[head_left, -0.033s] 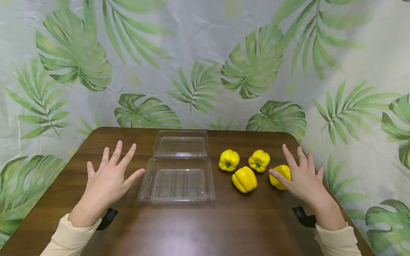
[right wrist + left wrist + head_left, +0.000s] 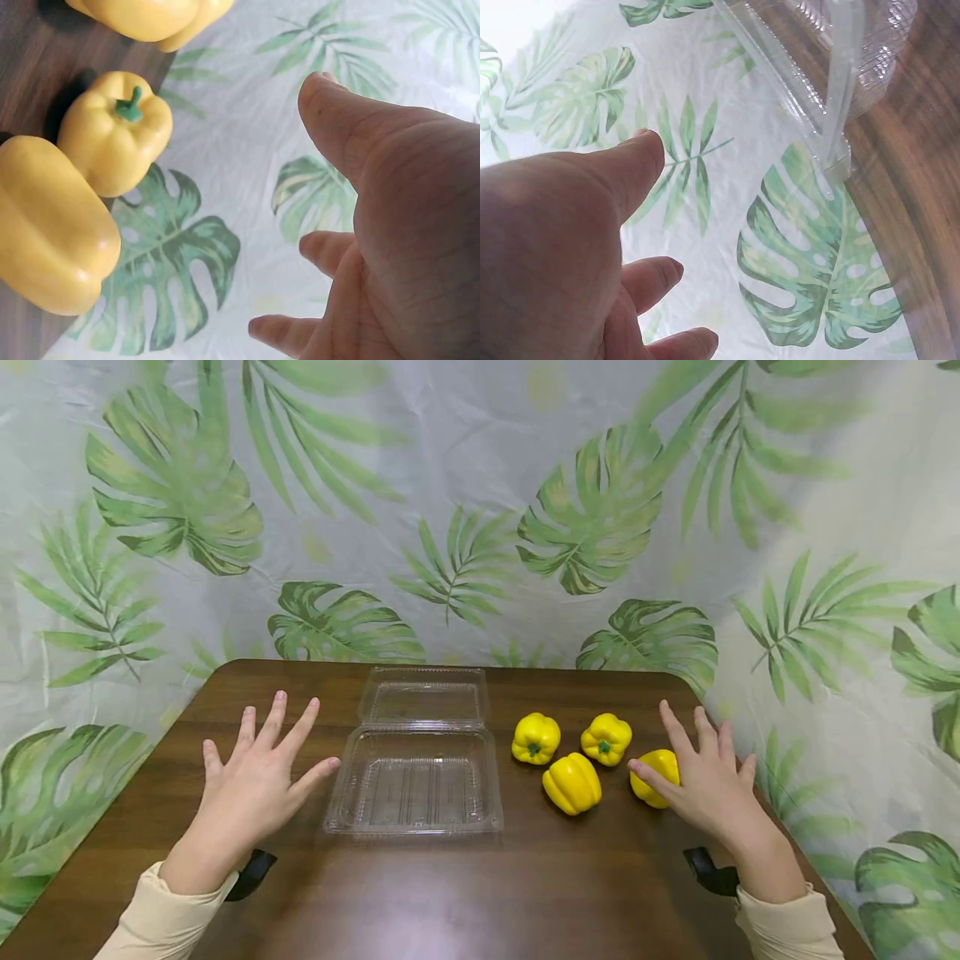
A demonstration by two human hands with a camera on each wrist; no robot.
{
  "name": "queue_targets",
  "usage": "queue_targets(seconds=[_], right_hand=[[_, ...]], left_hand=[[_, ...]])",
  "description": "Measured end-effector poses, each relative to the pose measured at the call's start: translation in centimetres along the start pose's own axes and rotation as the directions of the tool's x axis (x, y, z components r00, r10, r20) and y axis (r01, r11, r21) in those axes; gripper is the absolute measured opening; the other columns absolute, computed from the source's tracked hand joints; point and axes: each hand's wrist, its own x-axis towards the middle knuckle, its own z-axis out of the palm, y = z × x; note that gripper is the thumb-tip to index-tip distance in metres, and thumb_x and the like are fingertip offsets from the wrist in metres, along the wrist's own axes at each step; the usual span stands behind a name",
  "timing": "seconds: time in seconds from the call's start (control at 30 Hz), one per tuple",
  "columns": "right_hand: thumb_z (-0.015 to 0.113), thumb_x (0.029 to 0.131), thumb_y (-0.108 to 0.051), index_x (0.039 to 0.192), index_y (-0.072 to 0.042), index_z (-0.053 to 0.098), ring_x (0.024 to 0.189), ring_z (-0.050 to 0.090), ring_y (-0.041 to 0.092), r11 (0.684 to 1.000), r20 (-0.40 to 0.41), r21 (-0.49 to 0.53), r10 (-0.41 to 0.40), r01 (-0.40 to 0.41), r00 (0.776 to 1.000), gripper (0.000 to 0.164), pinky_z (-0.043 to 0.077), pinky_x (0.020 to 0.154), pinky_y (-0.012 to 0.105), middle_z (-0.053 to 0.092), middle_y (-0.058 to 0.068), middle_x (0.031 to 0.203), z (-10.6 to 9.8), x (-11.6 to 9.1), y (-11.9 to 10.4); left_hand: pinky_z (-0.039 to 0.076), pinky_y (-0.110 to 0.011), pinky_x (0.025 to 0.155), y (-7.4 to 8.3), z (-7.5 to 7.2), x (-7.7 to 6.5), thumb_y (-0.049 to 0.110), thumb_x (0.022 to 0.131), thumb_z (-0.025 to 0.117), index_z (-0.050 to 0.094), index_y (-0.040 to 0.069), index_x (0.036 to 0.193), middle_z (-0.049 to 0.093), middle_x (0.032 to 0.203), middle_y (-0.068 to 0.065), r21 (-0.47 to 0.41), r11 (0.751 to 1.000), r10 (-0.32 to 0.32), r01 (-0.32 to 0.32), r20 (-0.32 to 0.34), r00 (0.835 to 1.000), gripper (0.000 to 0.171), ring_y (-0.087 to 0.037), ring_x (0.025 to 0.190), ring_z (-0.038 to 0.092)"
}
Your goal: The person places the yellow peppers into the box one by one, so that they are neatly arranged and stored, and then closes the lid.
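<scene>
1. Rightmost yellow pepper (image 2: pixel 664 760): on the tabletop (image 2: pixel 480 893), leftward of the right hand (image 2: pixel 712 789), partly behind its thumb; contact and long axis unclear.
2. Right hand is nearer; grip apart, fingers spread, holding nothing.
3. Left hand (image 2: pixel 251 785): grip apart too, beside the clear container (image 2: pixel 423 787).
4. No readable writing or labels.

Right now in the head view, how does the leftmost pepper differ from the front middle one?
The leftmost pepper shows its green stem; the front middle pepper shows none. The leftmost pepper looks roundish; the front middle pepper longer, its side facing the camera. Both are yellow, on the table.
</scene>
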Motion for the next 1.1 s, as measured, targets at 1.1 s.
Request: queue_targets(seconds=[1.1], right_hand=[[0.062,0.101,-0.067,0.175,-0.021,0.007,0.143,0.031,0.073,0.994,-0.052,0.067,-0.08,0.083,0.995,0.104,0.032,0.104,0.088,0.021,0.039,0.171,1.6,-0.8,-0.5]], left_hand=[[0.028,-0.088,0.109,-1.0,1.1,-0.4,0.065,0.102,0.061,0.015,0.027,0.175,0.015,0.18,-0.02,-0.054,0.996,0.07,-0.071,-0.016,0.997,0.094,-0.059,0.156,0.028]])
